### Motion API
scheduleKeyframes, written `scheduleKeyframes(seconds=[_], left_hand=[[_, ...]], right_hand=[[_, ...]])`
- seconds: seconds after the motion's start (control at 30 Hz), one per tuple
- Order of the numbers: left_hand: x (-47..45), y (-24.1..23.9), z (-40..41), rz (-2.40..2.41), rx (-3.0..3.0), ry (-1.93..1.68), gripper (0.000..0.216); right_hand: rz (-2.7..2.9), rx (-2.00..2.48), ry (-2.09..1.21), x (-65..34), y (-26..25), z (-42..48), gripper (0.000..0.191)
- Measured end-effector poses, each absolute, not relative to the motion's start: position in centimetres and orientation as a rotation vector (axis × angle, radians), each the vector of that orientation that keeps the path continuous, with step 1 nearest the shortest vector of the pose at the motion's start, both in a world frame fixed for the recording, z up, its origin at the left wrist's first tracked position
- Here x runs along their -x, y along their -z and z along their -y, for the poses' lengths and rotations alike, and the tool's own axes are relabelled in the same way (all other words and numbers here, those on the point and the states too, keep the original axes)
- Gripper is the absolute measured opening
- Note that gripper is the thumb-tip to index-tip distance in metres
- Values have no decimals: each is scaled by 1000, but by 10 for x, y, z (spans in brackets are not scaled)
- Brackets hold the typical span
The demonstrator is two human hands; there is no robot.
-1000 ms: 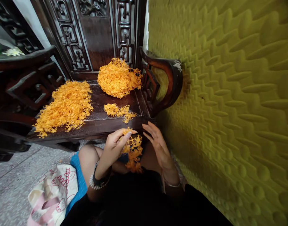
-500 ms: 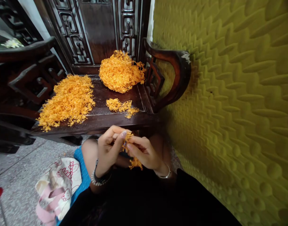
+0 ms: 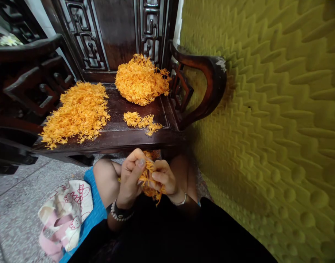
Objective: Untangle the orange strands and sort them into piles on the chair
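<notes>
Between my hands, above my lap, is an orange frilly strand point(image 3: 149, 190) that looks like knotted yarn; its exact kind is unclear. My left hand point(image 3: 131, 177) pinches its upper part between thumb and fingers. Close beside it, my right hand point(image 3: 166, 178) has thumb and fingers closed on the strand's right side. Loose orange loops hang below the fingers, and some of the strand is hidden behind them. On the wooden seat ahead lie a wide orange pile point(image 3: 77, 113), a rounder orange heap point(image 3: 141, 80) and a few small orange pieces point(image 3: 140, 121).
The dark wooden chair point(image 3: 101, 140) has a curved armrest point(image 3: 211, 87) near the yellow-green embossed wall point(image 3: 266, 109) on my right. A white cloth bag with pink handles point(image 3: 74, 204) lies on a blue mat point(image 3: 97, 204) to my left, over speckled floor.
My hands have drawn slightly closer together, and the right has shifted left. More of the orange strand shows between and below the fingers. The view has shifted a little.
</notes>
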State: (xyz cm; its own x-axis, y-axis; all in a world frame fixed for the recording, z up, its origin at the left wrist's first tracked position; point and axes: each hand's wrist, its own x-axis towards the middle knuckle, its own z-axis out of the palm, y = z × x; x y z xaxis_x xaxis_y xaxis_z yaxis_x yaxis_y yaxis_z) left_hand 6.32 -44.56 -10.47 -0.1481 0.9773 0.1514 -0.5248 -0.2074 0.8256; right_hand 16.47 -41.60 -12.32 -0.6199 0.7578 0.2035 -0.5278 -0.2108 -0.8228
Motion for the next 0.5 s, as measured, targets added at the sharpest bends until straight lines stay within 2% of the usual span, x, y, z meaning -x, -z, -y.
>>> scheduleKeyframes(seconds=[0.07,0.2,0.27,0.37,0.5], left_hand=[[-56,104,445,-878,-981,-1614,22],[-41,104,437,-913,-1216,-1444,37],[-36,106,432,-900,-1301,-1333,33],[-37,109,429,-891,-1303,-1245,35],[-56,118,433,-905,-1190,-1445,41]], right_hand=[[1271,415,-1841,-170,117,412,37],[1470,589,-1658,-180,104,405,34],[1528,611,-1632,-184,101,403,32],[1579,579,-1676,-186,103,400,35],[1401,509,-1831,-182,117,403,43]])
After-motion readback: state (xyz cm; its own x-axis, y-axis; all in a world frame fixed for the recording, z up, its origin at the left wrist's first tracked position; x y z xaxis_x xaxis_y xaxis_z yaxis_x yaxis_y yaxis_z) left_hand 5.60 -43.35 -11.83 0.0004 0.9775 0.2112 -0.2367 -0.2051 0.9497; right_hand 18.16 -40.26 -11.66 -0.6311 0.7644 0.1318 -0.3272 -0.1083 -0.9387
